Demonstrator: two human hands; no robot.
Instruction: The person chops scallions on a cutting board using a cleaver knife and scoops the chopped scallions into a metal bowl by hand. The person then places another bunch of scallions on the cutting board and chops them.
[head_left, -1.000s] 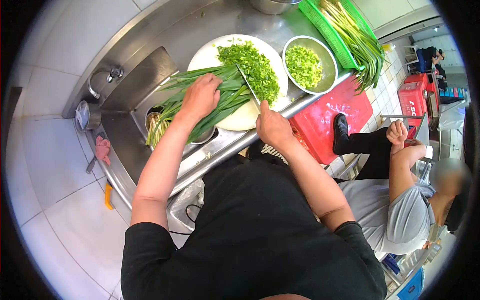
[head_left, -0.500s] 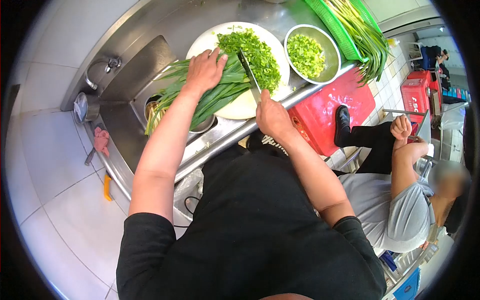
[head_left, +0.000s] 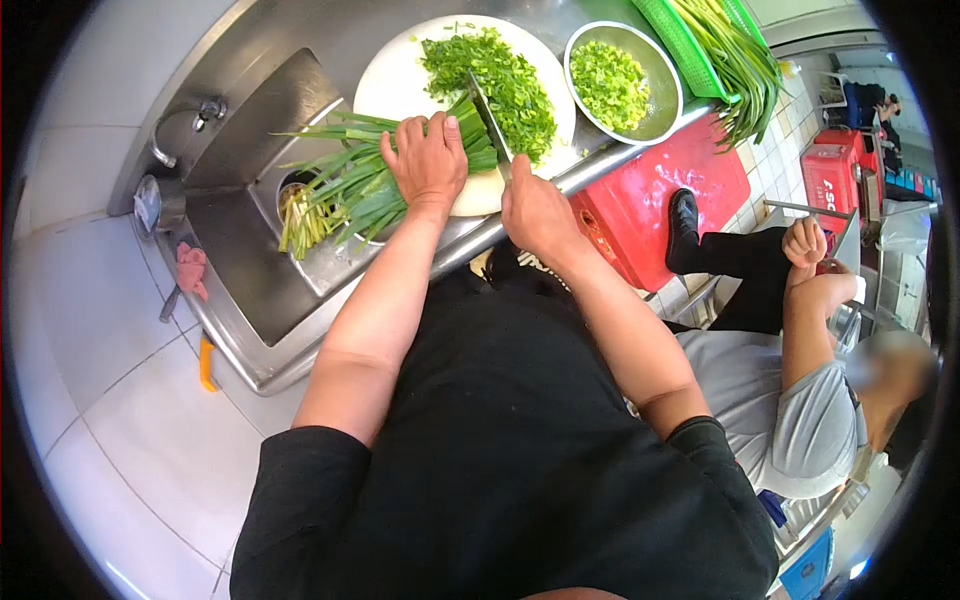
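My left hand (head_left: 428, 165) presses down on a bundle of long green onions (head_left: 375, 185), its fingers over the leaves just left of the blade. In my right hand (head_left: 540, 212) is the handle of a kitchen knife (head_left: 490, 118). The blade stands between the bundle and a heap of chopped green onions (head_left: 510, 95). Under them lies a round white cutting board (head_left: 385, 85). The bundle's pale ends hang left over the sink, above a round container that is mostly hidden.
A metal bowl (head_left: 664, 115) of chopped green onions stands right of the board. Behind it is a green basket (head_left: 690, 60) of whole ones. A steel sink (head_left: 230, 250) with a faucet (head_left: 205, 115) lies left. A seated person (head_left: 770, 400) is at right, one foot by a red box (head_left: 640, 210).
My left hand has shifted along the bundle, toward the knife and nearer my body. The right hand still holds the knife at the bundle's cut end. The view has shifted slightly.
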